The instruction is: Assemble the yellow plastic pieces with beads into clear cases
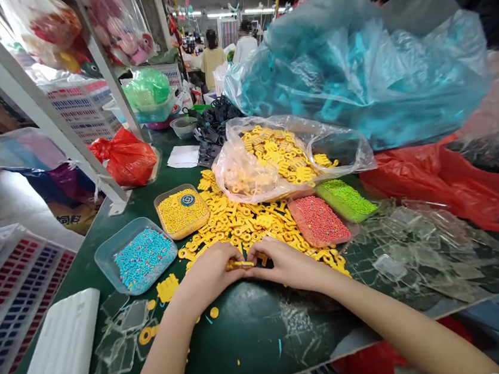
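Observation:
My left hand (214,268) and my right hand (283,262) meet fingertip to fingertip over the green table. Between them is a small yellow plastic piece (239,265), seen nearly edge-on. The left fingers and thumb close on it, and the right thumb and fingers pinch its other end. Just beyond my hands spreads a heap of similar yellow plastic pieces (244,220), several with ring-shaped ends. Tubs of yellow beads (175,212) and blue beads (144,256) stand left of the heap. Red beads (319,220) and green beads (347,198) are in tubs on the right.
An open plastic bag (249,181) of yellow pieces lies behind the heap. Clear plastic plates (410,253) are scattered at right, more (123,339) at left beside a white case (54,353). A large bag of blue pieces (353,73) and a metal post (41,96) flank the table.

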{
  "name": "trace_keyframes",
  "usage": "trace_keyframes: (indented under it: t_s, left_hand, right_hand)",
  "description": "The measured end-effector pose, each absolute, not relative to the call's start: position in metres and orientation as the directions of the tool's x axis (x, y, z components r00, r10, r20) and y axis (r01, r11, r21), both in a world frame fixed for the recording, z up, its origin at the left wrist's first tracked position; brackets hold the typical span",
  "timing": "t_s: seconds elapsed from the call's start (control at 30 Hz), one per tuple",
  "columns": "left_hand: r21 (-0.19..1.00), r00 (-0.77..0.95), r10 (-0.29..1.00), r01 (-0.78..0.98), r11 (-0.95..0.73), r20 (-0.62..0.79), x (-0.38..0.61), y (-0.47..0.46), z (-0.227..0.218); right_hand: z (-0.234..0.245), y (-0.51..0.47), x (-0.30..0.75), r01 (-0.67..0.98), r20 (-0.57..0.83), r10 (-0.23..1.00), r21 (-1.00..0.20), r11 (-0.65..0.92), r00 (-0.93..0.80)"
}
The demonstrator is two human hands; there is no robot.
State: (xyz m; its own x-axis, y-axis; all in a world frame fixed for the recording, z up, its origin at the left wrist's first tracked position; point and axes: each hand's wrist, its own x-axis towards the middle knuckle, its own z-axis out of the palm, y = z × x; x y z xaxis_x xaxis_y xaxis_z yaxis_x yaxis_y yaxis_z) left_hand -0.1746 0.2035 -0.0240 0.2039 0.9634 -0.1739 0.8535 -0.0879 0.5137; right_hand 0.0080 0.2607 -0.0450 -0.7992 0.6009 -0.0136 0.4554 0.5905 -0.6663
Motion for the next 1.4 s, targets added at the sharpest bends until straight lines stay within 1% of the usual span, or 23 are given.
trace_keyframes:
  t_s: [0.1,0.17,0.23,0.3,0.33,0.37,0.43,0.5,0.53,0.57,0.63,0.67,0.7,0.77,0.8,0.83,0.97,1.03,1.1,1.23,1.4]
  left_hand:
    - [0.593,0.192,0.976,0.8,-0.096,-0.101,-0.178,0.201,-0.022]
    - [0.64,0.184,0.982,0.76,-0.118,-0.038,-0.181,0.2,-0.021]
    - [0.684,0.153,0.987,0.715,-0.145,0.05,-0.183,0.198,-0.022]
    - [0.692,0.109,0.985,0.701,-0.17,0.131,-0.186,0.198,-0.023]
    - [0.676,0.085,0.982,0.716,-0.177,0.168,-0.188,0.198,-0.023]
    - [0.646,0.064,0.977,0.741,-0.183,0.203,-0.189,0.198,-0.024]
    - [0.573,0.044,0.964,0.797,-0.192,0.262,-0.192,0.198,-0.026]
    - [0.509,0.036,0.95,0.838,-0.197,0.309,-0.194,0.198,-0.026]
    - [0.482,0.033,0.946,0.855,-0.194,0.323,-0.195,0.198,-0.027]
    - [0.457,0.027,0.944,0.87,-0.185,0.33,-0.195,0.198,-0.027]
    - [0.407,0.014,0.945,0.9,-0.154,0.327,-0.196,0.198,-0.028]
    - [0.384,0.006,0.947,0.913,-0.136,0.321,-0.196,0.199,-0.028]
    - [0.362,-0.001,0.949,0.924,-0.119,0.315,-0.196,0.199,-0.028]
    - [0.328,-0.019,0.95,0.941,-0.089,0.311,-0.197,0.199,-0.029]
    - [0.315,-0.031,0.95,0.946,-0.072,0.312,-0.197,0.2,-0.029]
    - [0.304,-0.047,0.948,0.951,-0.054,0.314,-0.198,0.2,-0.029]
    - [0.291,-0.106,0.951,0.957,0.018,0.291,-0.204,0.2,-0.026]
    - [0.307,-0.078,0.969,0.952,0.003,0.236,-0.205,0.2,-0.024]
    - [0.316,-0.005,0.987,0.948,-0.046,0.158,-0.203,0.201,-0.025]
    - [0.276,0.125,0.992,0.952,-0.128,0.03,-0.194,0.204,-0.033]
    - [0.288,0.136,0.991,0.948,-0.134,0.014,-0.188,0.207,-0.041]
  right_hand:
    - [-0.044,0.262,0.005,0.435,0.049,0.61,-0.655,0.618,-0.791]
    - [-0.037,0.266,0.009,0.391,0.094,0.609,-0.687,0.613,-0.788]
    - [-0.022,0.274,0.017,0.37,0.085,0.607,-0.724,0.583,-0.79]
    - [0.0,0.29,0.03,0.39,0.062,0.604,-0.71,0.586,-0.795]
    - [0.012,0.302,0.036,0.416,0.078,0.621,-0.677,0.608,-0.78]
    - [0.025,0.316,0.042,0.435,0.133,0.641,-0.63,0.643,-0.756]
    - [0.048,0.347,0.048,0.54,0.321,0.741,-0.526,0.657,-0.59]
    - [0.064,0.373,0.048,0.635,0.443,0.766,-0.437,0.638,-0.466]
    - [0.07,0.38,0.046,0.668,0.492,0.765,-0.405,0.624,-0.416]
    - [0.074,0.382,0.044,0.694,0.532,0.745,-0.354,0.627,-0.403]
    - [0.074,0.37,0.039,0.697,0.574,0.677,-0.239,0.676,-0.461]
    - [0.071,0.357,0.036,0.671,0.564,0.638,-0.187,0.717,-0.524]
    - [0.065,0.342,0.035,0.637,0.529,0.611,-0.163,0.754,-0.588]
    - [0.048,0.314,0.034,0.567,0.401,0.575,-0.152,0.81,-0.713]
    - [0.036,0.303,0.033,0.544,0.341,0.557,-0.142,0.827,-0.758]
    - [0.024,0.296,0.033,0.538,0.31,0.546,-0.121,0.834,-0.778]
    - [-0.019,0.299,0.028,0.623,0.263,0.6,0.001,0.783,-0.755]
    - [-0.032,0.307,0.023,0.653,0.244,0.629,0.028,0.757,-0.738]
    - [-0.04,0.313,0.018,0.662,0.229,0.639,0.034,0.749,-0.734]
    - [-0.045,0.314,0.011,0.672,0.214,0.65,0.046,0.739,-0.729]
    - [-0.038,0.316,0.015,0.696,0.243,0.671,0.027,0.717,-0.701]
